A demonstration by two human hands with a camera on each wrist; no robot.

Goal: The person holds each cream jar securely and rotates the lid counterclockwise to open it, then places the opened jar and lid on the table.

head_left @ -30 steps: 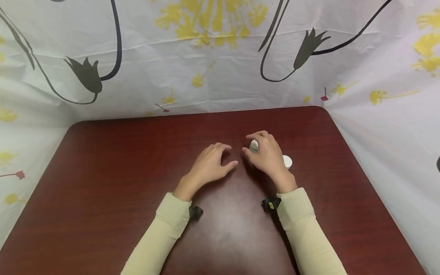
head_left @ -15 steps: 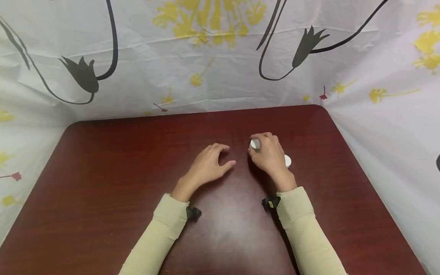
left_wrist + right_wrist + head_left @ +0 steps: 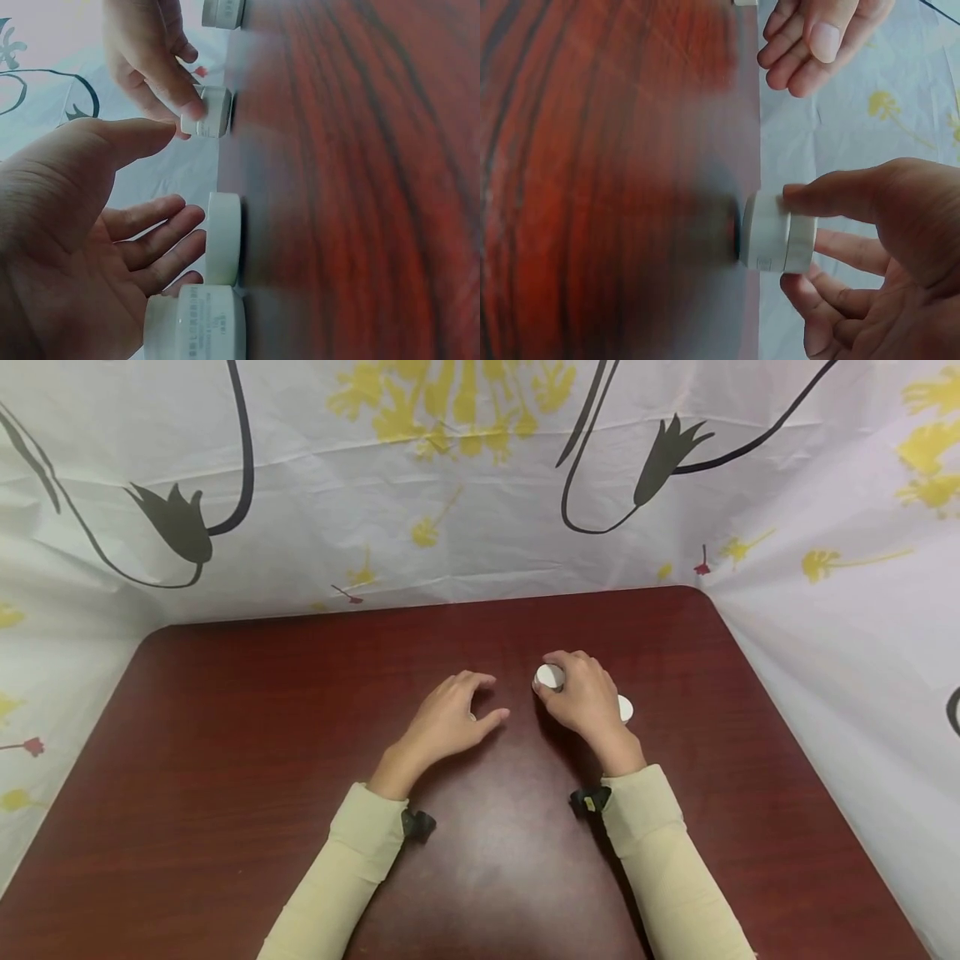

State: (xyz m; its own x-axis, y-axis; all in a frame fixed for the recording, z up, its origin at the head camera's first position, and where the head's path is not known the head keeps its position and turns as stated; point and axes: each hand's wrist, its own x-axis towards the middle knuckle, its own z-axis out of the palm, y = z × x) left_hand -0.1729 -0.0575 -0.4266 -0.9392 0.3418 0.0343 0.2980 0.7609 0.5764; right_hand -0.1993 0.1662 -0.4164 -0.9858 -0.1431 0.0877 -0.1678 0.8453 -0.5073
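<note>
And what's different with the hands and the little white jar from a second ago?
The right hand has drawn its thumb and fingers in and now pinches the small white jar. The jar pokes out further left from that hand, so more of its top shows. The left hand stays open, and the other white top stays put.

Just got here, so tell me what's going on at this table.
Someone's right hand pinches a small white jar by its sides, close to the table; whether it touches down is unclear. The left hand is open, with a printed jar and a white round piece beside it. Another white-topped item sits next to the right hand.
</note>
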